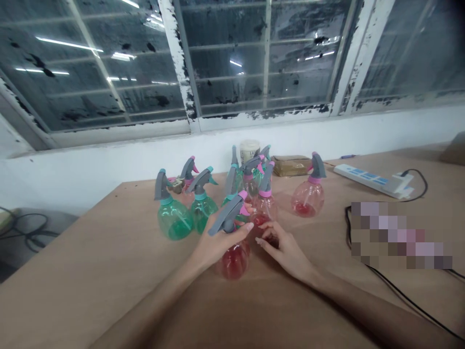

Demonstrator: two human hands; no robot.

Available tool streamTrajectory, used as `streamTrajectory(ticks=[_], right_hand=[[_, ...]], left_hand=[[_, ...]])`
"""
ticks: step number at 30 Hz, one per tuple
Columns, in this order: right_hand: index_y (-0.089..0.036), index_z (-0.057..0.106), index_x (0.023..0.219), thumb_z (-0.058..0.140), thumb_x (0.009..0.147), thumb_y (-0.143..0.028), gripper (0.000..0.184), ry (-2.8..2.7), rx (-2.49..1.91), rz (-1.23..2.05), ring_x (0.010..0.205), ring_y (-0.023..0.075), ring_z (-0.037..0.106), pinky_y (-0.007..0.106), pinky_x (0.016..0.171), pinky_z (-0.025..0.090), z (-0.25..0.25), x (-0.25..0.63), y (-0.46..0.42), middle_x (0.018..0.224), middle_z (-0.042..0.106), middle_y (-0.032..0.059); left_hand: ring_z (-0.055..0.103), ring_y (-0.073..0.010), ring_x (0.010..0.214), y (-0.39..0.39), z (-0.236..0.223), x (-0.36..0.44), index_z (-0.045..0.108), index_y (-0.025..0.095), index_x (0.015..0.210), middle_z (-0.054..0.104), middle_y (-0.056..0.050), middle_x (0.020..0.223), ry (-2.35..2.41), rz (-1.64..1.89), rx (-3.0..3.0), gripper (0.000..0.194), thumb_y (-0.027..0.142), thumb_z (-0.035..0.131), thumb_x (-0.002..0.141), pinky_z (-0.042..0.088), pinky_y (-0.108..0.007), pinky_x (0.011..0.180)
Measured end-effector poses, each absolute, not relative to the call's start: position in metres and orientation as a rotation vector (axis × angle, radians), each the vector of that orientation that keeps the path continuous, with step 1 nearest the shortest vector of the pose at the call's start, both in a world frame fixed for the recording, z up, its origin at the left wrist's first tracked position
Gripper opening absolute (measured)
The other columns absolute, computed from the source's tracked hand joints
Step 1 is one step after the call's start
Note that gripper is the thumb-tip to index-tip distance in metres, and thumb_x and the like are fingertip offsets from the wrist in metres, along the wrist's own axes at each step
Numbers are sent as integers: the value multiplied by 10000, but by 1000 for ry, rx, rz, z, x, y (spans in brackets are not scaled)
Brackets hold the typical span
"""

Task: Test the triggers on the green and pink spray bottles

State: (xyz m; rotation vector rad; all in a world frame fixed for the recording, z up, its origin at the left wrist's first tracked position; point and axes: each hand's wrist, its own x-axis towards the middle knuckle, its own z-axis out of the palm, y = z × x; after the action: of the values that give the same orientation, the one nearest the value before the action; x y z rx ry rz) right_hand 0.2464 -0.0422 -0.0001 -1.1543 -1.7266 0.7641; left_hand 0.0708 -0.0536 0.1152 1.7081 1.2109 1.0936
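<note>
My left hand (221, 242) is wrapped round the neck of a spray bottle (234, 264) with a grey and pink trigger head and red liquid in its clear body. To its right, my right hand (285, 245) has its fingers curved and apart, holding nothing that I can see. Just beyond my hands stands another pink-collared spray bottle (266, 206). Left of my left hand are two green spray bottles, one in front (176, 220) and one beside it (204, 211). A further pink spray bottle (308, 196) stands apart on the right.
Several more spray bottles crowd behind, near a paper cup (250, 149) and a brown packet (292, 166) by the wall. A white power strip (370, 180) with a plugged-in charger lies at the right. Black cable (403, 286) runs along the table's right side, beside a pixelated patch.
</note>
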Motion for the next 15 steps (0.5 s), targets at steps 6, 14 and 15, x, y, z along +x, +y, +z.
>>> streamTrajectory(ticks=[6, 14, 15], right_hand=[[-214, 511, 923, 526, 830, -283, 117, -1756, -1165, 775, 722, 150, 595, 294, 697, 465, 3, 246, -43, 776, 613, 3], [-208, 529, 899, 534, 824, -267, 96, -1766, -1169, 783, 736, 141, 588, 281, 702, 457, 5, 246, -45, 796, 623, 0], [-207, 530, 902, 533, 826, -264, 96, -1769, -1169, 787, 736, 140, 588, 280, 701, 456, 5, 246, -45, 798, 624, 0]], left_hand=[[640, -200, 716, -53, 114, 70, 654, 256, 1005, 681, -6, 755, 1168, 1090, 1721, 304, 309, 644, 706, 500, -294, 644], [539, -149, 542, -54, 119, 69, 648, 226, 888, 571, 42, 571, 1255, 998, 1684, 239, 342, 677, 681, 422, -261, 516], [539, -149, 544, -55, 120, 68, 647, 224, 863, 573, 41, 574, 1245, 979, 1672, 225, 343, 685, 675, 421, -261, 515]])
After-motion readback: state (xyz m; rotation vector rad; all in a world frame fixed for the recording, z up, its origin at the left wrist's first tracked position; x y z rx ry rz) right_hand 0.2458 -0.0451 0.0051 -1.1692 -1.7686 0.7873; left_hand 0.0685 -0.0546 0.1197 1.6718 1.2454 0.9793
